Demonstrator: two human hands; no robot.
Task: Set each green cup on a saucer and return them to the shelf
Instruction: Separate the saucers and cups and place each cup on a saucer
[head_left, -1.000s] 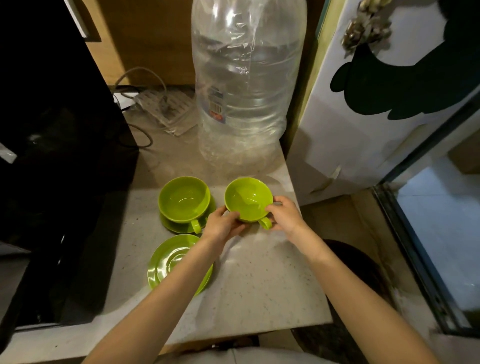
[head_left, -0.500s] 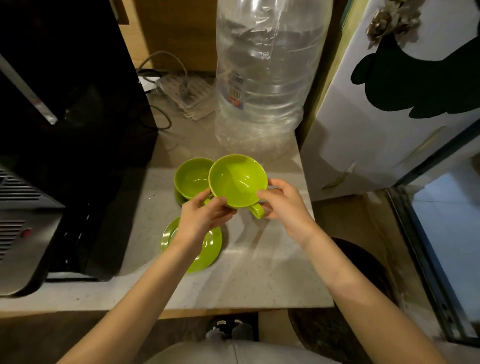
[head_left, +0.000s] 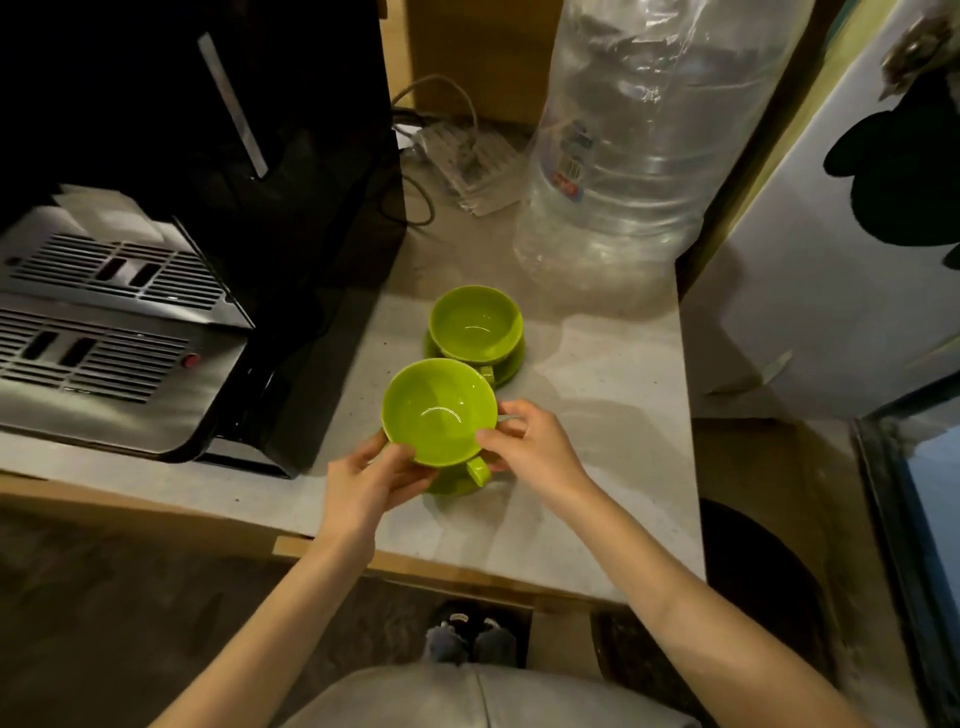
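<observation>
Near cup (head_left: 439, 410): green, upright and empty, held between both hands above the front saucer, its handle pointing toward the person.
Left hand (head_left: 363, 480): grip closed on the near cup's left and lower side, fingers curled under the bowl.
Right hand (head_left: 530, 449): grip closed on the near cup's right rim, thumb and fingertips pinching just above the handle.
Front saucer (head_left: 452, 486): green, lying on the desk under the near cup, mostly hidden; whether the cup touches it cannot be told.
Far cup (head_left: 475, 325): green, seated on its own saucer (head_left: 511, 364) just behind the near cup.
Desk (head_left: 597, 467): pale speckled top.
Coffee machine (head_left: 156, 260): black and silver, at the left of the desk.
Water bottle (head_left: 639, 135): large, clear, standing behind the cups.
</observation>
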